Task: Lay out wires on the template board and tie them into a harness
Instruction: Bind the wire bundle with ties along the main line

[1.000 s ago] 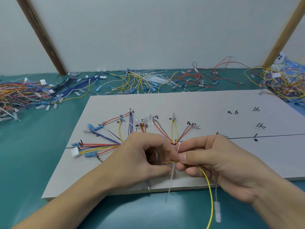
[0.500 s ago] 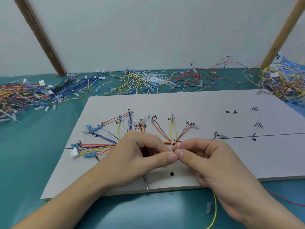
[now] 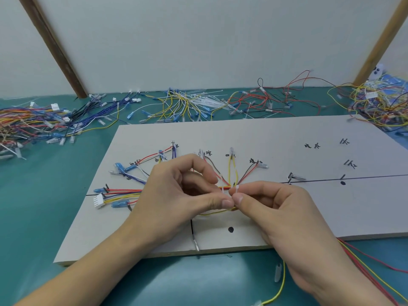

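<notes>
A grey template board (image 3: 276,138) lies on the teal table, marked with black lines, dots and labels. Coloured wires (image 3: 231,171) fan out across its left half and gather into a bundle near the centre line; a white connector (image 3: 98,200) sits at the left end. My left hand (image 3: 176,195) and my right hand (image 3: 273,208) meet fingertip to fingertip over the bundle. Both pinch a small white cable tie (image 3: 230,191), whose two ends stick up between the thumbs. A yellow wire (image 3: 281,286) runs under my right hand and off the board's front edge.
Loose wire heaps lie behind the board: multicolour (image 3: 28,124) at left, blue and black (image 3: 106,111), yellow and white with spare cable ties (image 3: 198,102), red and black (image 3: 271,100), yellow tangle (image 3: 379,107) at right. Red wires (image 3: 375,261) trail off the front right.
Both hands rose from the board's front edge to the wire bundle at the centre line. The long hanging tail of the cable tie is gone; only short ends show between the fingertips.
</notes>
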Demonstrator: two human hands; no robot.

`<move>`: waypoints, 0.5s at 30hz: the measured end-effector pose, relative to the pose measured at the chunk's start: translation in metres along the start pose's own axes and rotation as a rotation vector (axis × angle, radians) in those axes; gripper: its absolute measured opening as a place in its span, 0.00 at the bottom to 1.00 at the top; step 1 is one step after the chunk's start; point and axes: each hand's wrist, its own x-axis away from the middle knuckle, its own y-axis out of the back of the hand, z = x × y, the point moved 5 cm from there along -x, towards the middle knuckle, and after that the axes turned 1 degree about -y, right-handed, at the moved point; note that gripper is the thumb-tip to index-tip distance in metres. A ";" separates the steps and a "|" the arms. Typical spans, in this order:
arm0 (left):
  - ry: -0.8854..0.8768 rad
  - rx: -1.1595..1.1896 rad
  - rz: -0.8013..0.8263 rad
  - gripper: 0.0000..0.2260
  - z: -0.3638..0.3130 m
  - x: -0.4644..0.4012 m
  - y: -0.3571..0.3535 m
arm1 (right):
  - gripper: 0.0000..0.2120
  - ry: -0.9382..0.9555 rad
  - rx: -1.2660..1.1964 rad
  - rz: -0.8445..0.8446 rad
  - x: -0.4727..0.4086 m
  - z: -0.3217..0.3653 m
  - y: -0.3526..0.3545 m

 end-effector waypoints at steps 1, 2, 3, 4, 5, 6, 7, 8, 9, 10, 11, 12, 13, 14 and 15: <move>-0.003 -0.003 -0.010 0.14 0.000 0.000 0.000 | 0.04 0.004 -0.011 -0.005 -0.001 0.000 0.000; -0.008 -0.014 -0.008 0.13 -0.001 0.000 -0.001 | 0.03 0.009 -0.025 -0.013 -0.001 0.000 -0.001; -0.013 -0.028 0.000 0.12 -0.001 0.000 -0.003 | 0.03 0.016 -0.039 -0.019 -0.001 0.000 -0.001; -0.021 -0.041 0.011 0.10 -0.002 0.001 -0.004 | 0.02 0.026 -0.046 -0.023 -0.001 0.000 -0.001; -0.030 -0.051 0.022 0.09 -0.003 0.001 -0.005 | 0.02 0.038 -0.045 -0.025 0.000 0.001 -0.002; -0.039 -0.062 0.029 0.08 -0.004 0.001 -0.006 | 0.03 0.048 -0.042 -0.026 0.001 0.001 -0.002; -0.047 -0.078 0.031 0.08 -0.004 0.002 -0.006 | 0.03 0.055 -0.042 -0.028 0.001 0.001 -0.003; -0.055 -0.100 0.029 0.07 -0.005 0.002 -0.006 | 0.04 0.059 -0.045 -0.032 0.002 0.002 -0.003; -0.065 -0.121 0.028 0.07 -0.006 0.002 -0.006 | 0.04 0.061 -0.046 -0.037 0.002 0.002 -0.002; -0.075 -0.140 0.028 0.06 -0.006 0.002 -0.006 | 0.04 0.061 -0.045 -0.042 0.002 0.002 -0.002; -0.084 -0.157 0.028 0.06 -0.006 0.002 -0.006 | 0.04 0.062 -0.042 -0.045 0.001 0.003 -0.001; -0.092 -0.173 0.029 0.06 -0.006 0.002 -0.006 | 0.05 0.064 -0.037 -0.045 0.001 0.003 -0.002; -0.101 -0.188 0.032 0.06 -0.007 0.002 -0.006 | 0.04 0.068 -0.030 -0.044 0.002 0.003 -0.002; -0.112 -0.198 0.036 0.06 -0.007 0.002 -0.006 | 0.04 0.073 -0.018 -0.044 0.002 0.002 -0.002; -0.121 -0.203 0.038 0.07 -0.007 0.002 -0.007 | 0.04 0.078 -0.004 -0.042 0.002 0.002 -0.003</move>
